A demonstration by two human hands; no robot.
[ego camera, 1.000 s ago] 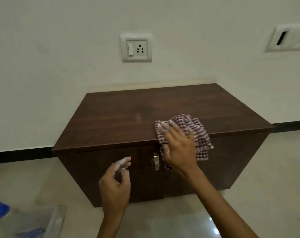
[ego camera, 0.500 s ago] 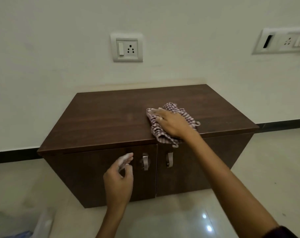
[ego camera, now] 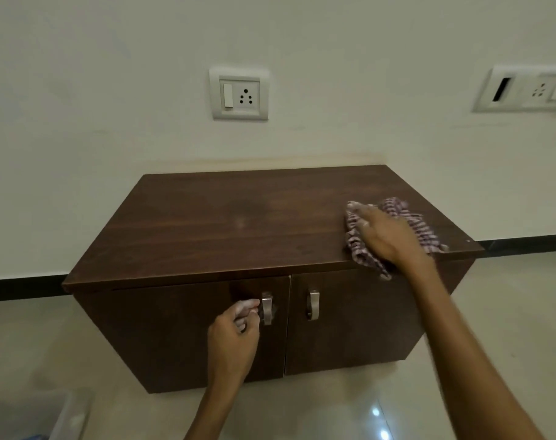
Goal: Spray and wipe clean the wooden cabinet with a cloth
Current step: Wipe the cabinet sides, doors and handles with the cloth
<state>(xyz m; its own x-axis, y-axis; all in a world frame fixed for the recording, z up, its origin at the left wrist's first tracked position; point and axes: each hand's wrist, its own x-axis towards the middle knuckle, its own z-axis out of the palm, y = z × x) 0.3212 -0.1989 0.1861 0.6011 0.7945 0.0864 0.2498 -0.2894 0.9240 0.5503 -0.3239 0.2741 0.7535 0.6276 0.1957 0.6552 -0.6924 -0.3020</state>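
**Cloth at the right end of the cabinet top**

The wall [ego camera: 79, 122] fills the upper half of the view, and the cabinet [ego camera: 238, 223] stands against it on the floor [ego camera: 508, 312]. It is a low, dark wooden box with a flat top and two doors. Above the cabinet, on the wall, sits a socket plate [ego camera: 239, 94]; a second plate [ego camera: 524, 89] is further right of the cabinet. No brand, label or readable writing shows on any of them.

The right hand [ego camera: 388, 236] lies flat on the cloth [ego camera: 410, 220] at the right end of the cabinet top, close to its front edge. Its fingers [ego camera: 362, 214] are stretched forward and pressed down on the fabric, pinning it to the wood. One corner of the cloth droops over the cabinet's front lip.

The left hand [ego camera: 233, 338] hovers in front of the cabinet's left door, just beside the left handle [ego camera: 267, 308]. Its fingers are curled loosely inward and hold nothing that can be made out. The right handle [ego camera: 313, 304] is just across the door gap.

The cloth, a checked maroon-and-white rag, looks light, soft and limp. It will likely bunch and fold under a push, so a broad flat palm on its middle should steer it best. The cabinet top looks hard and smooth, so the rag should slide easily across it.
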